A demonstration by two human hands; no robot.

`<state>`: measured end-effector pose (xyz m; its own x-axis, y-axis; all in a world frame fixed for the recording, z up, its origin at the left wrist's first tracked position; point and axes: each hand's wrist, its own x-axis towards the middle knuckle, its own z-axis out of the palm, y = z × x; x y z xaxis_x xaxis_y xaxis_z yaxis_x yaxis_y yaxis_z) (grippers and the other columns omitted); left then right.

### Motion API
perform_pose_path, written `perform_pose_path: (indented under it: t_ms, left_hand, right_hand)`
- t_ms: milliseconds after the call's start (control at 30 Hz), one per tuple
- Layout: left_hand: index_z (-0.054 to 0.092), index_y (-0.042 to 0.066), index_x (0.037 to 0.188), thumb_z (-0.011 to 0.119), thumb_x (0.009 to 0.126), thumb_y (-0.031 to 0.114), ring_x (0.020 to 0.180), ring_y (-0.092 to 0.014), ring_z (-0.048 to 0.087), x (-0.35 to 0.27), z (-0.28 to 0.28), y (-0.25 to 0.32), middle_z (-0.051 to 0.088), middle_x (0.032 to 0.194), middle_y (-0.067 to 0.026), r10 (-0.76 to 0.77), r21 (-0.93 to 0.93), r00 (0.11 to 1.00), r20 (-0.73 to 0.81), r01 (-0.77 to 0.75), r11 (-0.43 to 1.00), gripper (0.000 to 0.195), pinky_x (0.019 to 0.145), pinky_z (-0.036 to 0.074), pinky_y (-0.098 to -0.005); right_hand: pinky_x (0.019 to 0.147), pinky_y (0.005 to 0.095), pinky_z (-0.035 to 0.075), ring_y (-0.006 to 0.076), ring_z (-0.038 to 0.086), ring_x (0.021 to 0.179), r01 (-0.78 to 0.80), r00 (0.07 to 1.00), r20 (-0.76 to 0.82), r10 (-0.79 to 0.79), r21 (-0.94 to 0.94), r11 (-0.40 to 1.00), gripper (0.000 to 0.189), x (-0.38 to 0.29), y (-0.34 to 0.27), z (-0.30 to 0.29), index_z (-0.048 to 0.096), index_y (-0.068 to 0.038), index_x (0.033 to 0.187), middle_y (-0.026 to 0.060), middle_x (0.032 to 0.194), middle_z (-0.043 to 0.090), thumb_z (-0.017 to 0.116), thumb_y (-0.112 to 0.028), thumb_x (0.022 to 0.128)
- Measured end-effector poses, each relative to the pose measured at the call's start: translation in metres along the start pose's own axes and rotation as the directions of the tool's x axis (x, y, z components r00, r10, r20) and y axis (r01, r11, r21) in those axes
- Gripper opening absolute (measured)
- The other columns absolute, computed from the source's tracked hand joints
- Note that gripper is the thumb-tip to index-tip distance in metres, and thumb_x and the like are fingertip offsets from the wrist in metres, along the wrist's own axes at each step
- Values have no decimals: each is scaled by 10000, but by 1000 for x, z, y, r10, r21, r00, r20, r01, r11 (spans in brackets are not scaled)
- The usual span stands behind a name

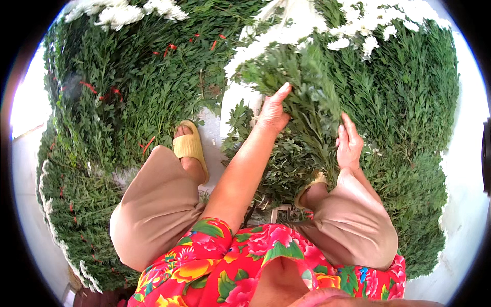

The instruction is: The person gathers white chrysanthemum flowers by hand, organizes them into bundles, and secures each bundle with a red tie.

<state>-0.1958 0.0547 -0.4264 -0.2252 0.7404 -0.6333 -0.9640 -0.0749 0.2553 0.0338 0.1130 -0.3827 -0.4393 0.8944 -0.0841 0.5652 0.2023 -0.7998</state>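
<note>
A leafy bunch of white chrysanthemums [307, 88] slants upward in front of me, its white heads at the top and some of its leaves blurred. My left hand [275, 109] grips it from the left, thumb pointing up and fingers curled in among the leaves. On the right, my right hand [348, 144] is held flat with its fingers straight, close against the lower stems; whether it touches them is hard to tell. Under the bunch, a white sheet [239, 99] shows at the left, and loose cut leaves [285, 161] are heaped between my feet.
Piled chrysanthemum stems with red ties [126, 88] rise at the left. Another stack of chrysanthemums [410, 92] stands close at the right. My left foot in a yellow slipper [190, 147] rests on pale floor [211, 126]. A small wooden frame part [279, 211] shows below me.
</note>
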Motion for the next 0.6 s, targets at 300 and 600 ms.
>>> perform_pose_path:
  t_ms: [300, 600]
  left_hand:
    - [640, 30, 1251, 720, 921, 158, 1107, -311, 664, 26, -25, -11, 700, 1202, -131, -14, -29, 998, -66, 12, 1000, 362, 1015, 517, -490]
    - [629, 18, 1244, 716, 926, 134, 1065, -307, 676, 21, -14, -8, 699, 1168, -131, -67, -31, 994, -85, 65, 997, 349, 985, 540, -487]
  right_hand:
    - [1075, 504, 433, 372, 530, 1286, 142, 937, -101, -334, -764, 629, 567, 109, 88, -55, 369, -86, 1543, 209, 1401, 549, 560, -195, 1021]
    - [910, 427, 505, 349, 650, 1020, 107, 960, -159, -229, -550, 828, 249, 111, 77, -71, 687, -54, 1184, 147, 1082, 674, 662, -154, 958]
